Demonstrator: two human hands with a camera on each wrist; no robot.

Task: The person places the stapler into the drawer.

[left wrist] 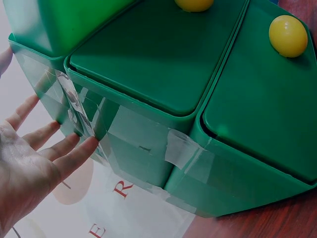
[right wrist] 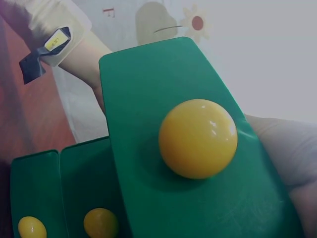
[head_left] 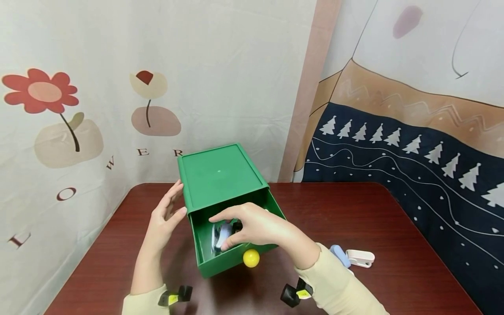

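A green drawer cabinet (head_left: 220, 175) stands on the table, its top drawer (head_left: 222, 264) pulled out by a yellow round knob (head_left: 251, 258). My left hand (head_left: 164, 218) rests its fingertips against the cabinet's left side; in the left wrist view the fingers (left wrist: 74, 153) are spread along the taped wall. Over the drawer, my right hand (head_left: 252, 225) reaches in with thumb and index finger apart around a pale bluish item (head_left: 224, 232). Dark parts show beside that item. In the right wrist view the drawer front (right wrist: 143, 99) hides most of this hand.
Right of the cabinet, a white and light-blue object (head_left: 360, 258) lies on the dark red table (head_left: 330, 210), partly behind the right sleeve. Two lower drawers with yellow knobs (left wrist: 288, 36) are closed. A printed curtain (head_left: 236, 87) hangs behind.
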